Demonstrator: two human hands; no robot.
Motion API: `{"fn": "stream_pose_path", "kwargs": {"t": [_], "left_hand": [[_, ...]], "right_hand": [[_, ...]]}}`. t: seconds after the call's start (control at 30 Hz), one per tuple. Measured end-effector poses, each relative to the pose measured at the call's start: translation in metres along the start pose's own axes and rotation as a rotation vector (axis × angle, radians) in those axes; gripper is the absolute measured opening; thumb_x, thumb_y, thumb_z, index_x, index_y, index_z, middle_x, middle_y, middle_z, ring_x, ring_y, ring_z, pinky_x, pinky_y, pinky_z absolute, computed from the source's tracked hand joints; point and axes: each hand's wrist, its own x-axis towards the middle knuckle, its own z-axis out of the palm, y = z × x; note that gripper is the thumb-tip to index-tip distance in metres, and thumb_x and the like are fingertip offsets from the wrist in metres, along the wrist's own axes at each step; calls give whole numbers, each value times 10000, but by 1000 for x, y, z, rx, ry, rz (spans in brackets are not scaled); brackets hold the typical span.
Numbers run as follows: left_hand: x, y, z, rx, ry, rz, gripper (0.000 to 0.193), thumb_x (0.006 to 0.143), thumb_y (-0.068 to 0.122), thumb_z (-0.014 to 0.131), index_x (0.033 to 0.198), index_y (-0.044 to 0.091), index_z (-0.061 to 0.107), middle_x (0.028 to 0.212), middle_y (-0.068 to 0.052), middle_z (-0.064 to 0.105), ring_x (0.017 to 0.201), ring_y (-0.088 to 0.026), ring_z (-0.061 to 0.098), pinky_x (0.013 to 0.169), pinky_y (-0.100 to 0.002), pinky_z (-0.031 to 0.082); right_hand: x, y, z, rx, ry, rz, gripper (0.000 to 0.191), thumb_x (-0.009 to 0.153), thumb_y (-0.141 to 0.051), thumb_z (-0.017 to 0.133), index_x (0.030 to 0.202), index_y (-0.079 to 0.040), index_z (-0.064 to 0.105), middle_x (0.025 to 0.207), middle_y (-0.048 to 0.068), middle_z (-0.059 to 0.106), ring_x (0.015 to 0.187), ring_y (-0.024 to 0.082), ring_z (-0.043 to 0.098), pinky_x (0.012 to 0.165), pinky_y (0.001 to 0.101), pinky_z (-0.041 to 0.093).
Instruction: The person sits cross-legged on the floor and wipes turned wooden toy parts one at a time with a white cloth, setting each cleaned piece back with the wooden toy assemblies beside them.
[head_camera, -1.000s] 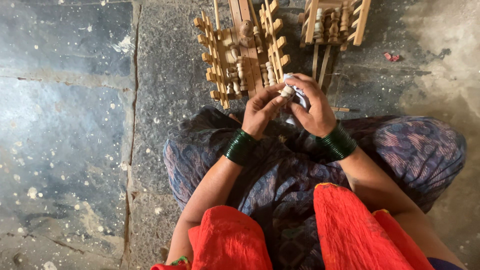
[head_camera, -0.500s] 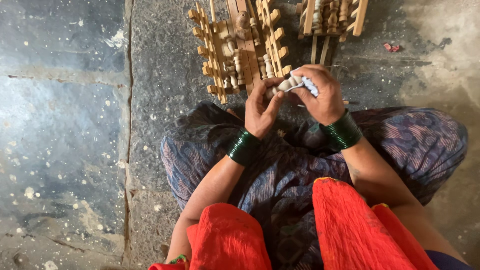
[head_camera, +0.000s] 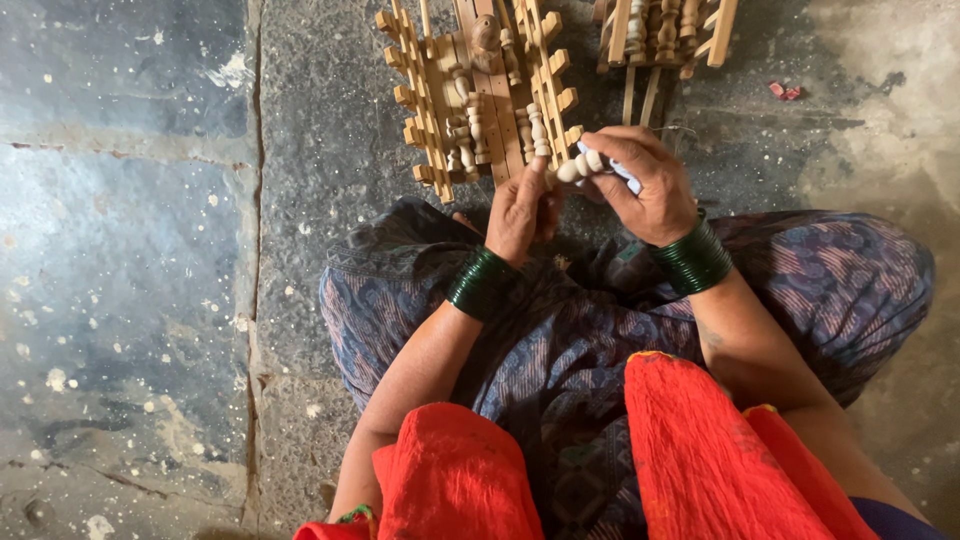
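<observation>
Since a second ago, both of my hands have slid a little to the right in view, and the small pale turned wooden spindle (head_camera: 580, 165) now shows between them, where before my fingers mostly covered it. My left hand (head_camera: 522, 210) sits with its back up, wrist bent slightly upward, fingers curled and the fingertips pinching the left end of the spindle. My right hand (head_camera: 645, 185) arches over from the right, knuckles up, thumb and fingers closed on the spindle's other end together with a scrap of bluish-white material (head_camera: 622, 172); what that scrap is, I cannot tell. So both hands are closed in a pinch on the same piece, held above my lap, just in front of the pale wooden toy frame with pegs and turned posts (head_camera: 480, 90), which lies on the grey stone floor (head_camera: 300, 150).

Both forearms come up from the bottom of the view and angle inward toward each other, elbows apart. A stack of dark green bangles (head_camera: 482, 283) rings my left wrist, and a second stack of green bangles (head_camera: 692, 255) rings my right. My crossed legs are covered in blue patterned cloth (head_camera: 560, 350), with a red-orange scarf (head_camera: 700, 450) hanging over it nearest the camera. A second wooden frame (head_camera: 665, 30) lies at the top edge, beside the first.
</observation>
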Motion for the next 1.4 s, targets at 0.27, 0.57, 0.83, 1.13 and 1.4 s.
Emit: {"fn": "stream_pose_path", "kwargs": {"t": [0.27,0.57,0.83,1.13,1.4], "left_hand": [[3,-4,-7,-27,116,-158,676,971,685,462,758,65,622,561,-25,566,381,-106,494,339,-250,368],[1,-10,-1,70,87,14,492,1013,529,524,1048,62,676,683,7,580,499,-66,507,430,-231,405],[-3,-3,10,519,126,523,168,1015,111,653,1154,46,586,925,-22,632,787,-89,623,682,-243,539],[-9,10,11,526,182,584,214,933,-23,750,1109,76,682,974,8,597,867,-89,559,775,-250,546],[-3,-5,5,38,104,159,260,1022,334,614,1088,93,685,733,38,622,534,-40,510,461,-206,409]], "right_hand": [[-3,0,1,-76,-57,-43,359,1018,-187,697,1357,-86,638,1271,120,665,1082,269,702,912,359,598],[-10,8,16,-82,39,21,220,1120,-225,588,1249,-54,637,1176,113,696,980,217,729,809,322,603],[-13,13,23,-6,100,128,192,1132,-203,569,1210,-56,665,1110,102,709,941,180,712,792,317,579],[-18,19,33,211,62,365,257,1099,-280,556,1184,-83,698,894,13,727,709,85,645,598,231,501],[-20,18,34,265,70,155,336,1103,-316,634,1325,-71,573,1124,88,729,958,172,727,816,313,610]]}}
